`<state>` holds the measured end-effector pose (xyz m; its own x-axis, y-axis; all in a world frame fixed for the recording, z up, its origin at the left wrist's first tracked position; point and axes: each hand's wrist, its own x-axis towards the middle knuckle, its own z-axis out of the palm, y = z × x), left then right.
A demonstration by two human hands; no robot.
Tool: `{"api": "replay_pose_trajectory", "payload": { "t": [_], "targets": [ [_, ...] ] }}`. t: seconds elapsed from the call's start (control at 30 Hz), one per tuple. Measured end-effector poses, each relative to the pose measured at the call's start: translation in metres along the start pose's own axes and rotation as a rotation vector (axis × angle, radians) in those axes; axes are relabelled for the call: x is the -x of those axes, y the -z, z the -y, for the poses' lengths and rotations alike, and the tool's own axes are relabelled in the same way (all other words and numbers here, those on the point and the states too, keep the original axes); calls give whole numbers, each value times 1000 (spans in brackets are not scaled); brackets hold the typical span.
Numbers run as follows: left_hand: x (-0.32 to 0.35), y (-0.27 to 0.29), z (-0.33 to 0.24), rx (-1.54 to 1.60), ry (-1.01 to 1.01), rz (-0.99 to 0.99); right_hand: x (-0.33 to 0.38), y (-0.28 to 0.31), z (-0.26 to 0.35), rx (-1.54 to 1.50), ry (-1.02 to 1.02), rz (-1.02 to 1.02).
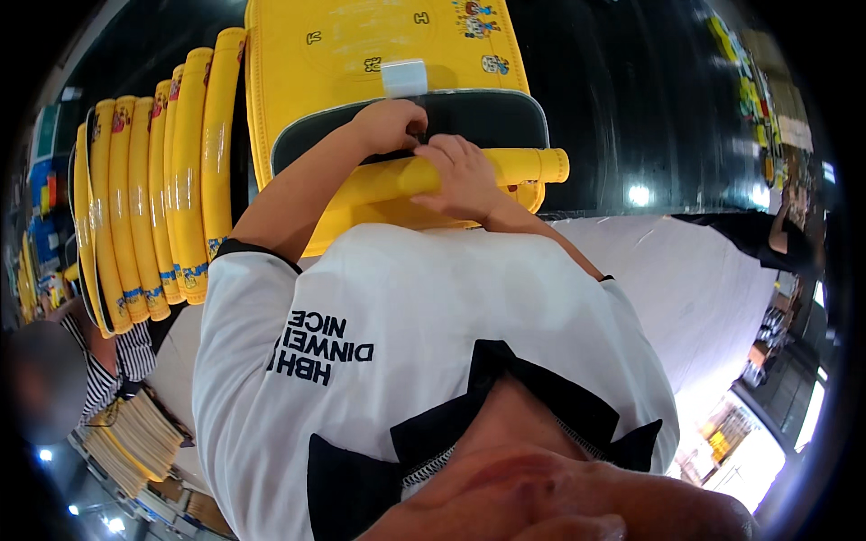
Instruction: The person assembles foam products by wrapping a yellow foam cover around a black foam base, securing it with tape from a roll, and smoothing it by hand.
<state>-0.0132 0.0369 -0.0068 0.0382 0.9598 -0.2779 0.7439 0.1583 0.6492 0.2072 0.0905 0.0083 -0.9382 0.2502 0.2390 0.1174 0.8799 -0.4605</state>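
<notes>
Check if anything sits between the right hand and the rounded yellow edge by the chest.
Nothing visible: the right hand lies directly over the rounded yellow edge. The left hand is just beyond, over the dark panel, not in between.

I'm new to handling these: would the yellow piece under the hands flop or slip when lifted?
The yellow piece would probably flex, since its near side curves into a rounded fold. It may feel slippery, as its surface looks glossy.
</notes>
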Motion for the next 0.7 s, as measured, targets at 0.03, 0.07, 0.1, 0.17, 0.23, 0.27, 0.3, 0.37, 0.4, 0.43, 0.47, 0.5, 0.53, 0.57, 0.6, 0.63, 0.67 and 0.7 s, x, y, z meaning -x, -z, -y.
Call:
{"api": "replay_pose_trajectory", "payload": {
  "t": [0.03,0.07,0.1,0.17,0.23,0.27,0.3,0.37,0.4,0.43,0.47,0.5,0.53,0.57,0.6,0.63,0.67,0.7],
  "targets": [
    [-1,-3,-5,-98,-38,11,7,-2,-6,0,63,4],
    [0,-5,-9,-195,-75,20,13,-4,-12,0,128,9],
    [1,-7,-12,-291,-111,28,18,-7,-16,-1,195,14],
    [0,-9,-13,-342,-125,26,17,0,-14,77,196,-25],
    [2,-4,-13,-274,-91,23,11,3,-12,192,162,-65],
    [5,2,-11,-181,-51,22,7,3,-11,268,126,-86],
    [10,8,-9,-87,-8,19,2,2,-10,343,92,-105],
    [31,16,-10,16,106,-109,-16,-5,-18,335,-2,-98],
    [45,17,-15,-16,121,-208,-27,-9,-24,331,-47,-93],
    [57,18,-19,-52,132,-304,-40,-9,-28,306,-124,-67],
    [66,12,-22,-152,113,-398,-55,-7,-32,282,-195,-37],
    [74,0,-21,-253,92,-490,-67,-6,-38,256,-267,-9],
    [79,-10,-19,-357,77,-583,-79,-7,-47,220,-271,9],
    [79,-16,-17,-431,72,-620,-90,-7,-56,188,-273,29],
    [77,-22,-15,-508,63,-655,-96,-7,-61,156,-277,47],
    [75,-24,-13,-581,55,-696,-98,-1,-62,115,-223,103],
    [74,-23,-10,-569,68,-679,-99,6,-64,75,-171,157],
    [72,-21,-6,-558,79,-661,-98,12,-66,36,-120,210]
  ]
}}
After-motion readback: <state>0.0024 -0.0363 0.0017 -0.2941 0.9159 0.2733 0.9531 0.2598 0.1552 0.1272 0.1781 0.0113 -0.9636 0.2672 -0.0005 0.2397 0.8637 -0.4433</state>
